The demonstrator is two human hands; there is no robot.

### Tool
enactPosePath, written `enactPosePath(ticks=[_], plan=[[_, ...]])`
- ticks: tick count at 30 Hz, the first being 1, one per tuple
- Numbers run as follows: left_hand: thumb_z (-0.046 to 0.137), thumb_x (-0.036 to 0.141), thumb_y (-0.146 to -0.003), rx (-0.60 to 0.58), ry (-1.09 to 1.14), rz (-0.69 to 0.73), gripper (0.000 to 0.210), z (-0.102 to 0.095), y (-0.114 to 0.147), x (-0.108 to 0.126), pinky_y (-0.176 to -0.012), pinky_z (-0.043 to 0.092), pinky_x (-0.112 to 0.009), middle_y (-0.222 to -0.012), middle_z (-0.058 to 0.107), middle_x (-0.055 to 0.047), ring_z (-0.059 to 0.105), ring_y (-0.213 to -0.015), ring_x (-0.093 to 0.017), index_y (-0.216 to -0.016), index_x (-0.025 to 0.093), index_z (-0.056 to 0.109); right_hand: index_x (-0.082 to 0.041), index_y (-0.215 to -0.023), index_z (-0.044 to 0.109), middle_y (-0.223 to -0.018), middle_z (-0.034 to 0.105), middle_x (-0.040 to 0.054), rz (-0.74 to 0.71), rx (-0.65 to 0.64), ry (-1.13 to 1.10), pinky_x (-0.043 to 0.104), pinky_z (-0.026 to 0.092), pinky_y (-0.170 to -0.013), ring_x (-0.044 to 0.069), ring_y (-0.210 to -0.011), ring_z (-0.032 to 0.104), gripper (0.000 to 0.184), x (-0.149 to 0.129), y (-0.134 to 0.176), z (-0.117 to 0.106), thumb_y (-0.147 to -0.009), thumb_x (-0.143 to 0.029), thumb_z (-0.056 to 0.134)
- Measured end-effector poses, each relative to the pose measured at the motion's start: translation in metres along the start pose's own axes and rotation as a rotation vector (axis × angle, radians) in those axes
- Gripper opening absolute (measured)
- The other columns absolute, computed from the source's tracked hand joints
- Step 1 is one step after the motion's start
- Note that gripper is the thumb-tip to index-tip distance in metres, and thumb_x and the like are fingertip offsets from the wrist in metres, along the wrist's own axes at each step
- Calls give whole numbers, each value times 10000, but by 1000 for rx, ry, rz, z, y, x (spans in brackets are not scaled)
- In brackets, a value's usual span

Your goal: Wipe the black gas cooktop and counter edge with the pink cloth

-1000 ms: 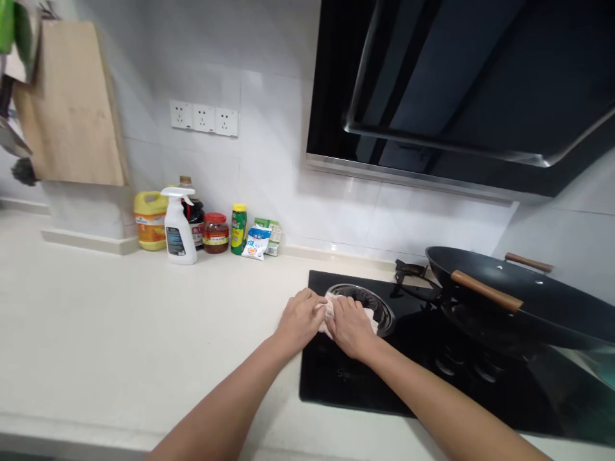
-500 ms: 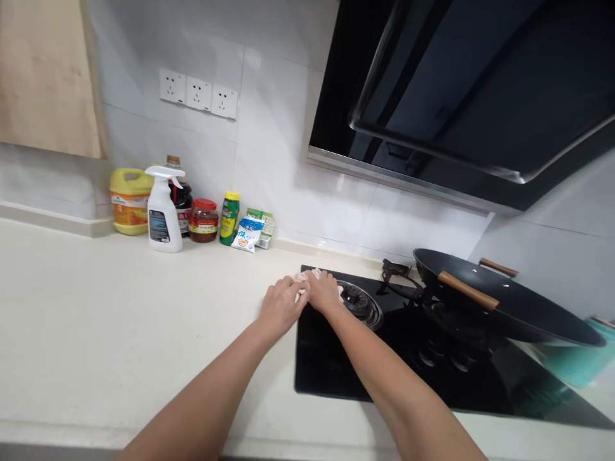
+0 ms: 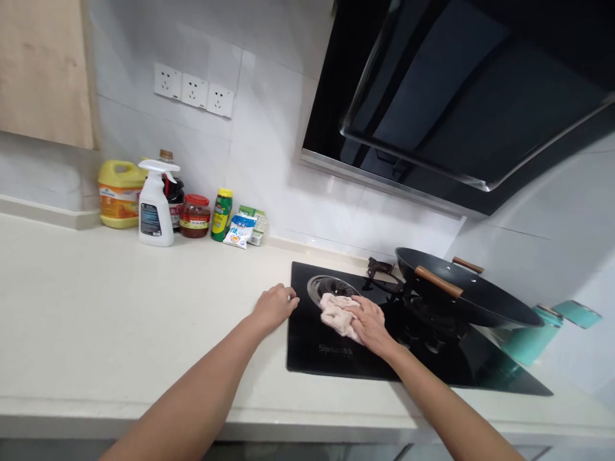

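Along the foot of a glossy tiled wall [image 3: 273, 128], a long, smooth, cream counter [image 3: 144, 320] with a faint sheen. Above its right part, a slanting hood [image 3: 432, 102] of black glass, trimmed in metal along the bottom. Set into the counter, a flat, rectangular hob [image 3: 307, 346] of polished black glass. On its right side, a broad, round, dark wok [image 3: 480, 301] with brown wooden handles. At the back left, a rounded yellow plastic jug [image 3: 110, 174] and, beside it, an upright white spray bottle [image 3: 154, 234]. In the hob's left part, a round burner [image 3: 334, 286] ringed in shiny metal. At the hob's left edge, a left hand [image 3: 273, 307], loosely curled. Cannot tell about the small pale spot at its fingertips: nail or held scrap. Near the burner's front, a right hand [image 3: 369, 322], closed by bent fingers onto a soft, crumpled, pinkish-white cloth [image 3: 339, 314], bunched over the black glass and the burner's front rim.
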State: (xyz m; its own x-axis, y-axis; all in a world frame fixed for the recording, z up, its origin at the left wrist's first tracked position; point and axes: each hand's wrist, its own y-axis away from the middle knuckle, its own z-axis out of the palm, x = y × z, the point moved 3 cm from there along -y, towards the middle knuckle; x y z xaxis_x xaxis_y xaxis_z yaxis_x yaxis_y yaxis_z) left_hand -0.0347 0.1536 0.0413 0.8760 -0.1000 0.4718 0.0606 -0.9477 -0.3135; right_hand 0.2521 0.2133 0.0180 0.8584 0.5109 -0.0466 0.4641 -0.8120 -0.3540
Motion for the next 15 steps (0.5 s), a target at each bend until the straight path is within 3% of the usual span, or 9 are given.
enactPosePath(ticks=[3, 9, 12, 15], plan=[[481, 394, -943, -23, -1, 15, 323, 2, -1, 3, -923, 490, -351, -1151, 704, -87, 673, -1057, -259, -1070, 248, 741, -407, -1230, 713, -1581, 376, 5, 105, -6, 95, 565, 202, -1156, 316, -1465, 258, 486, 20, 8, -11, -881, -191, 453], [513, 363, -922, -56, -6, 36, 293, 7, 0, 4, -897, 498, -355, -1129, 709, -96, 682, -1024, -263, -1049, 243, 749, -364, -1110, 770, -1384, 498, 79, 238, -88, 69, 466, 362, -1035, 289, -1221, 467, 403, 18, 10, -40, -890, -191, 479], [513, 354, -921, -51, -5, 44, 293, 7, 1, 5, -880, 505, -352, -1117, 715, -97, 684, -1011, -260, -1048, 240, 751, -292, -1165, 723, -1205, 577, 94, 312, -120, 10, 367, 429, -968, 234, -1099, 564, 354, 19, 10, -42, -960, -342, 438], [511, 355, -921, -50, -8, 60, 295, 7, 2, 7, -879, 507, -361, -1116, 712, -99, 682, -1016, -266, -1040, 240, 755, -219, -1268, 632, -1125, 628, 125, 416, -126, 3, 348, 472, -884, 234, -1016, 628, 534, 21, 4, -35, -1006, -545, 300]])
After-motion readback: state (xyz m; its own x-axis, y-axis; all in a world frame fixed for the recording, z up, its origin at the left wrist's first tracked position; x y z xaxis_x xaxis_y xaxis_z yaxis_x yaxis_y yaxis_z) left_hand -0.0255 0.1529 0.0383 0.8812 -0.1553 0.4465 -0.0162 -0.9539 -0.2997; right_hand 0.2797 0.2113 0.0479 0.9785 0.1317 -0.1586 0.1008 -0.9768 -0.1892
